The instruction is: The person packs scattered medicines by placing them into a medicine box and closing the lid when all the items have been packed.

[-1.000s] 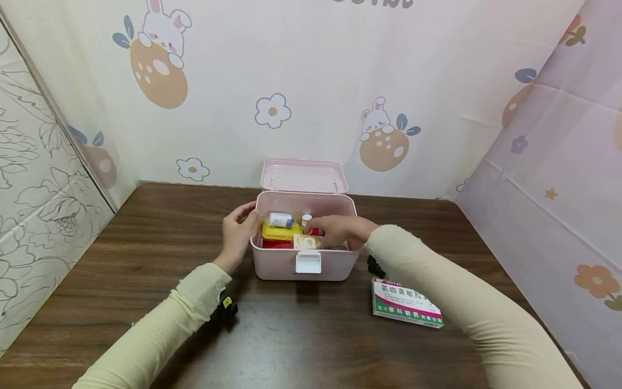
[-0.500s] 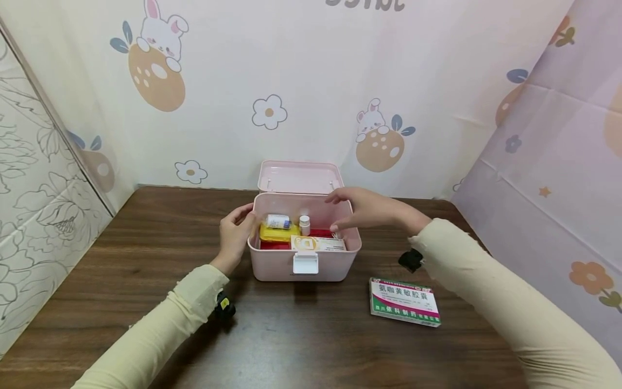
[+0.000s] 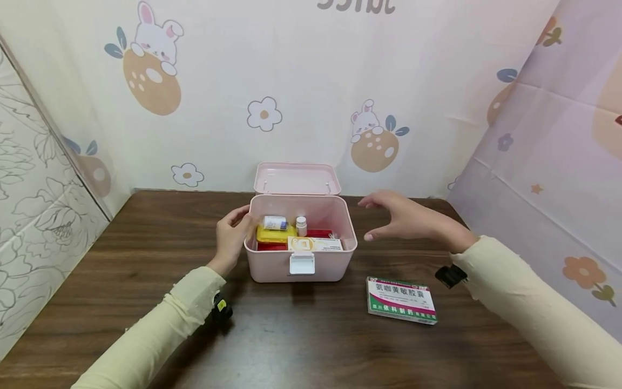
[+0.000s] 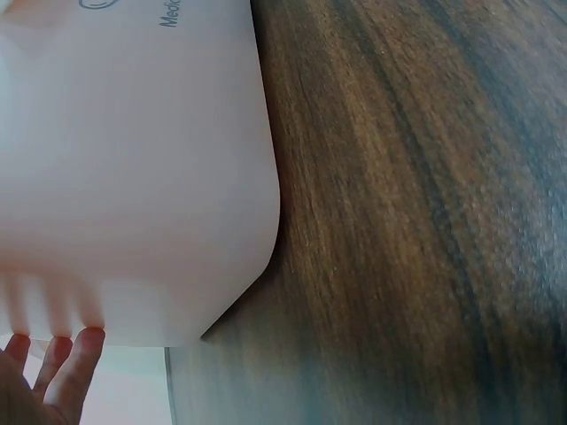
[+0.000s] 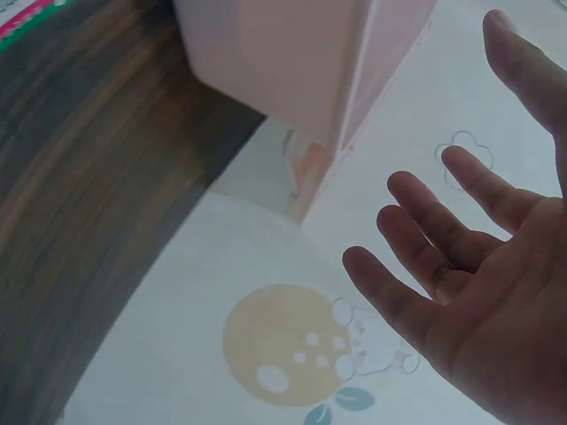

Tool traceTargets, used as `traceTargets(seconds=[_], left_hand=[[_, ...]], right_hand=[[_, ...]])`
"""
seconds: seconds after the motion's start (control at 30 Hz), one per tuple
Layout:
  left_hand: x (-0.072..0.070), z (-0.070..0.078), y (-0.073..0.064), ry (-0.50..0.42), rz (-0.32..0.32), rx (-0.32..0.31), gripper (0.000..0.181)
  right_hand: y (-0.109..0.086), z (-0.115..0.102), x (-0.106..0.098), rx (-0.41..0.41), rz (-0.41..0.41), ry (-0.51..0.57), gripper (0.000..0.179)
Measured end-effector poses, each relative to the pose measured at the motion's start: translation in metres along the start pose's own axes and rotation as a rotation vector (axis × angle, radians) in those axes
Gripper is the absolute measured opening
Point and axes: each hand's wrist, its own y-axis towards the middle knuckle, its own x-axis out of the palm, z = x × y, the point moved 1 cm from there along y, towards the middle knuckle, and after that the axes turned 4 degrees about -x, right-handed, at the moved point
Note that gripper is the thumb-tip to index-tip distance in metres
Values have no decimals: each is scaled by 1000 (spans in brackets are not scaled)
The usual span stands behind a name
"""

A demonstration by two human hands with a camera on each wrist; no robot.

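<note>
A pink medicine box point(image 3: 274, 268) stands with its lid point(image 3: 297, 179) tipped back. My left hand point(image 3: 231, 239) holds it by its left side, thumb at the rim; in the left wrist view its fingertips point(image 4: 91, 341) touch the outer wall. Inside lie a white roll in clear wrap point(image 3: 275, 222) on a yellow case point(image 3: 273, 235), a small white bottle point(image 3: 301, 227), a white and yellow carton point(image 3: 322, 244) and red items point(image 3: 318, 234). My right hand point(image 3: 403, 217) hangs in the air right of the box, its fingers spread and holding nothing.
A green, white and magenta capsule carton point(image 3: 401, 301) lies on the dark wooden table point(image 3: 291, 346), to the right of the box. Behind the table hangs a patterned curtain point(image 3: 311, 65), with another panel point(image 3: 510, 162) along the right side.
My right hand has let go of things inside the box, drawn out and moved right, past the rim. The left hand keeps its place on the box, which the view shows slightly shifted.
</note>
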Motion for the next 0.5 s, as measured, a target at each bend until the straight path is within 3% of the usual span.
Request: traceTargets(seconds=[0.27,0.5], left_hand=[[-1,-2,0,7,-7,-18,32],[-1,1,0,3,-4,-13,32]], right_hand=[[-28,9,11,53,-6,-21,74],[-47,25,40,86,-55,27,79]])
